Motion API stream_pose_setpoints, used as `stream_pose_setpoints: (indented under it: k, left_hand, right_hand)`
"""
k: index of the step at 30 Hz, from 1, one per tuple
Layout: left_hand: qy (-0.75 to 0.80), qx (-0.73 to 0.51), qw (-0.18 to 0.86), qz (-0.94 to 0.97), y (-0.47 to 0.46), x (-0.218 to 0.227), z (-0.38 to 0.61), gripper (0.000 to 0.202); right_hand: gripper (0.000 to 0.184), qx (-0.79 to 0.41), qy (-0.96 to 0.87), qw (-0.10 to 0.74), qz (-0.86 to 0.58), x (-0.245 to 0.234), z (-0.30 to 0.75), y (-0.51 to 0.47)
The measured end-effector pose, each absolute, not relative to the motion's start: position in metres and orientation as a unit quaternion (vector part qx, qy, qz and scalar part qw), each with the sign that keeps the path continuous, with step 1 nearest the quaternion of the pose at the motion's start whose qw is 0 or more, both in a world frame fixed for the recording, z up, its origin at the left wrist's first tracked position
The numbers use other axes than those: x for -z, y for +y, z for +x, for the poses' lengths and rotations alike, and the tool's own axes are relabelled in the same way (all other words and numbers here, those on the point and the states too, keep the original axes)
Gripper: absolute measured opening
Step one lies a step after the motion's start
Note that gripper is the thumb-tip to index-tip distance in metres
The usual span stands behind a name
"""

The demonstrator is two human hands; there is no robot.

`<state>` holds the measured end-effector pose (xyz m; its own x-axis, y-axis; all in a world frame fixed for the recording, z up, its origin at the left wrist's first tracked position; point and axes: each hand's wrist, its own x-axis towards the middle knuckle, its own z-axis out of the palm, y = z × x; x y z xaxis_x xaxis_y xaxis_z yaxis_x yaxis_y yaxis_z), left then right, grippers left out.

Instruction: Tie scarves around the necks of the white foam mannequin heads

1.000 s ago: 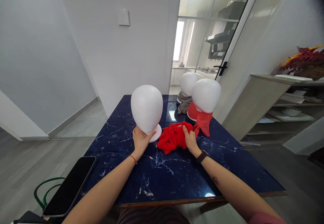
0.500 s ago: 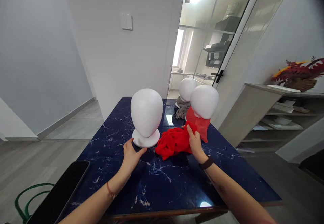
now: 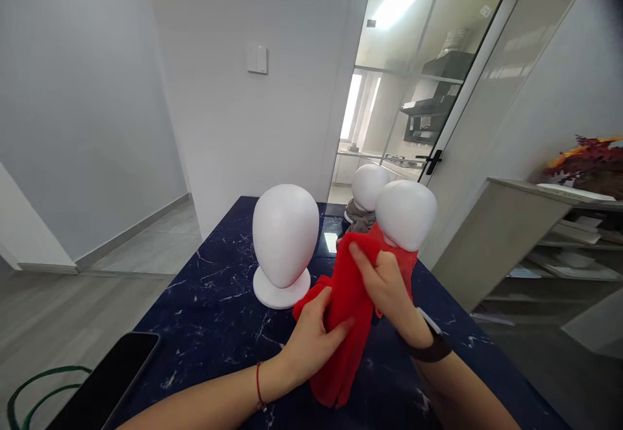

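Note:
A bright red scarf (image 3: 346,313) hangs in folds between my two hands, lifted off the table at its upper end. My right hand (image 3: 382,284) grips its top right part, thumb across the front. Lower down, my left hand (image 3: 314,339) pinches the scarf's left side, with the fingers partly hidden behind the cloth. Just left of the scarf, a white mannequin head (image 3: 285,238) stands bare and upright on its round base. Behind my right hand, another white head (image 3: 406,213) has thin red cloth (image 3: 405,261) around its neck.
Farther back, a third white head (image 3: 370,185) wears a grey scarf (image 3: 363,221). The dark blue marbled table (image 3: 204,326) carries everything. A black phone-like device (image 3: 109,378) lies at its left edge. Shelves (image 3: 549,222) stand to the right, near a glass door (image 3: 389,93).
My left hand has left the base of the bare head and moved right onto the red scarf. The scarf, bunched on the table before, is now raised and stretched lengthwise.

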<state>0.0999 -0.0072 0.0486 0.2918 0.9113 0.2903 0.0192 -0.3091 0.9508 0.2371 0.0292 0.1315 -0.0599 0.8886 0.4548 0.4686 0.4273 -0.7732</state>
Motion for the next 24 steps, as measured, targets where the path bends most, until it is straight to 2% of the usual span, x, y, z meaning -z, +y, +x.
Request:
stream_pose_setpoints:
  k: [3, 7, 11, 14, 16, 19, 21, 24]
  left_hand:
    - [0.394, -0.492, 0.388, 0.672, -0.003, -0.032, 0.097, 0.018]
    - [0.402, -0.465, 0.324, 0.719, 0.003, 0.003, 0.09, 0.011]
    - [0.444, -0.479, 0.294, 0.698, 0.014, 0.019, 0.086, 0.03]
    - [0.478, -0.514, 0.191, 0.686, 0.014, 0.018, 0.084, 0.047]
    - [0.443, -0.502, 0.158, 0.726, 0.008, 0.015, 0.083, 0.052]
    - [0.327, -0.427, 0.253, 0.804, -0.003, 0.014, 0.08, 0.057]
    - [0.289, -0.382, 0.343, 0.808, -0.008, 0.016, 0.079, 0.066]
    - [0.292, -0.363, 0.466, 0.752, -0.008, 0.021, 0.08, 0.069]
  right_hand:
    - [0.054, -0.224, -0.636, 0.536, -0.507, -0.127, 0.261, 0.06]
    - [0.048, -0.246, -0.663, 0.5, -0.5, -0.122, 0.279, 0.087]
    - [0.04, -0.274, -0.669, 0.484, -0.493, -0.112, 0.282, 0.103]
    - [0.042, -0.388, -0.614, 0.496, -0.477, -0.109, 0.282, 0.105]
    - [0.042, -0.469, -0.581, 0.492, -0.448, -0.112, 0.281, 0.099]
    - [0.04, -0.518, -0.61, 0.439, -0.408, -0.121, 0.274, 0.081]
    - [0.038, -0.509, -0.69, 0.336, -0.39, -0.126, 0.267, 0.068]
    - [0.03, -0.424, -0.823, 0.148, -0.347, -0.131, 0.259, 0.053]
